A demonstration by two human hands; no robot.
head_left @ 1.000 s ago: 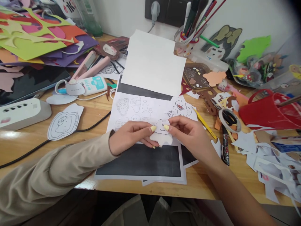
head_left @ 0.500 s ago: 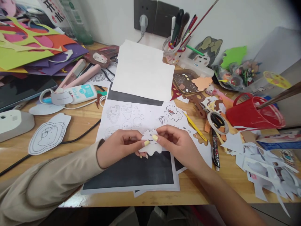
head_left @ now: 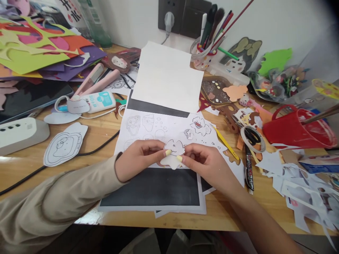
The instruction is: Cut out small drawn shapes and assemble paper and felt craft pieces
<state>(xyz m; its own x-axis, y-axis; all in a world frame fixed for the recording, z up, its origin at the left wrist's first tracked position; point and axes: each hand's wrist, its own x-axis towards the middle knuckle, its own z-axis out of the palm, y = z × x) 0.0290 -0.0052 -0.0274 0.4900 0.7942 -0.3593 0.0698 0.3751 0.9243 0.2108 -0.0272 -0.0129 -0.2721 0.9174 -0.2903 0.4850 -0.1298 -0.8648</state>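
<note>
From the head camera I see both my hands meeting over the middle of the counter, toward its near edge. My left hand and my right hand are drawn together and pinched on one small white cut-out, a lobed paper shape with a faint drawn face. The left thumb presses its left side and the right thumb its lower right, the other fingers behind, so the piece is held lifted just above the papers and tilted toward me, face up, where both thumbs can work its edge.

Directly below it lies the printed sheet of outline drawings, and nearer me a black sheet that reaches the near edge; I judge they serve as a work mat, keeping the cut-out over a flat surface. A blank white sheet lies behind them, toward the wall.

The tools sit to the right, within reach of the right hand: a black marker just beside the sheets, scissors lying inside a tape ring, and a red cup further toward the right edge. Paper scraps pile at the near right corner. Coloured foam sheets are stacked at the far left corner, and another cut-out face lies on the left, apart from the work.
</note>
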